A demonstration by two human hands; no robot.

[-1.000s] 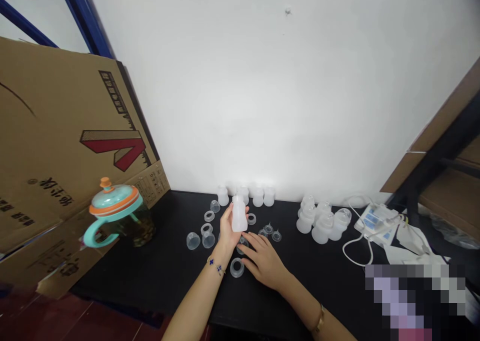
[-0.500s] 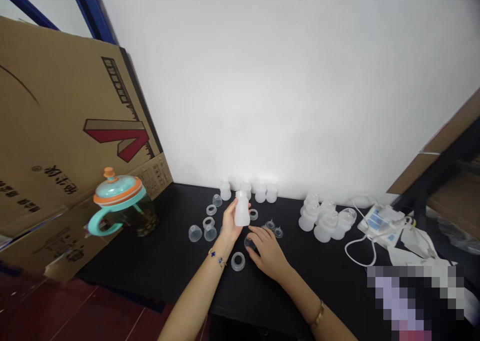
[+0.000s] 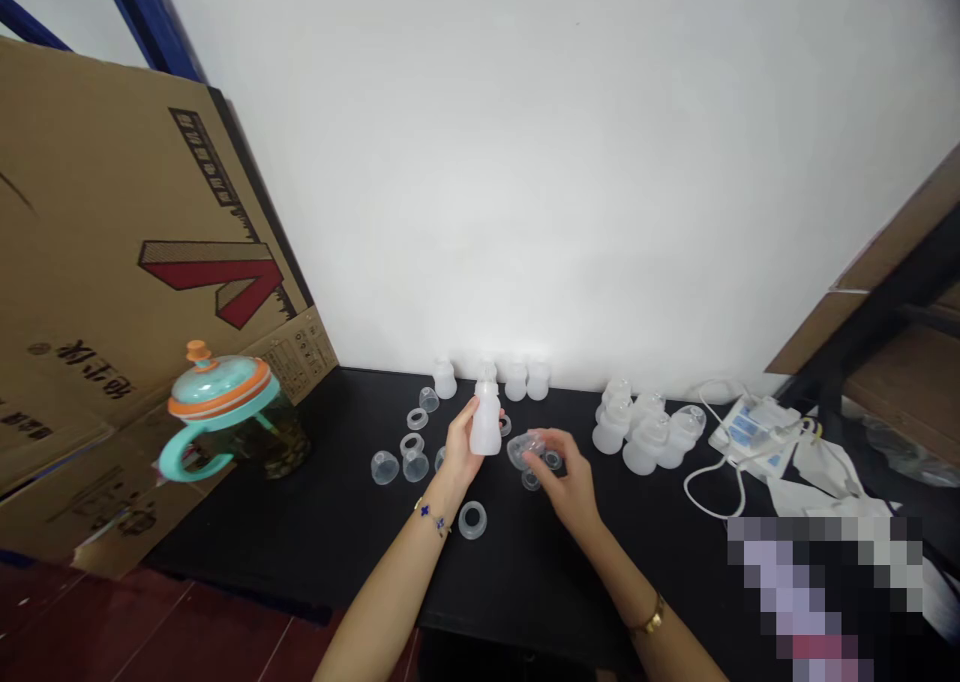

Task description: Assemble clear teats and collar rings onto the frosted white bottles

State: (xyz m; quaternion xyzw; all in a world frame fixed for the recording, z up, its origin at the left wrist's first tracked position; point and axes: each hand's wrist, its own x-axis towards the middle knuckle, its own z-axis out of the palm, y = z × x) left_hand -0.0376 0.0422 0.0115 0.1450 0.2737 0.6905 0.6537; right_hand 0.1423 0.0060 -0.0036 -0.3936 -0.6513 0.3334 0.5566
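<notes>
My left hand [image 3: 461, 445] is wrapped round a white baby bottle [image 3: 487, 424], held upright above the black table. Between the thumb and fingers of my right hand [image 3: 562, 472] is a clear domed cap [image 3: 526, 450], just right of the bottle. Clear nipples [image 3: 532, 479] lie on the table under and beside that hand. A collar ring [image 3: 472, 520] lies in front of the bottle. To the left are more rings [image 3: 412, 445] and clear caps [image 3: 385, 467]; one cap is partly hidden by my left hand.
Several bottle bodies [image 3: 445, 379] stand along the wall. Capped bottles [image 3: 646, 444] are grouped at the right, beside a white cable [image 3: 716, 514] and papers. A turquoise-handled jug [image 3: 232, 412] stands at the left before a large cardboard box [image 3: 112, 212].
My right hand has lifted the clear cap off the table and brought it up and right, beside the bottle. The left hand still holds the bottle. The view has shifted slightly.
</notes>
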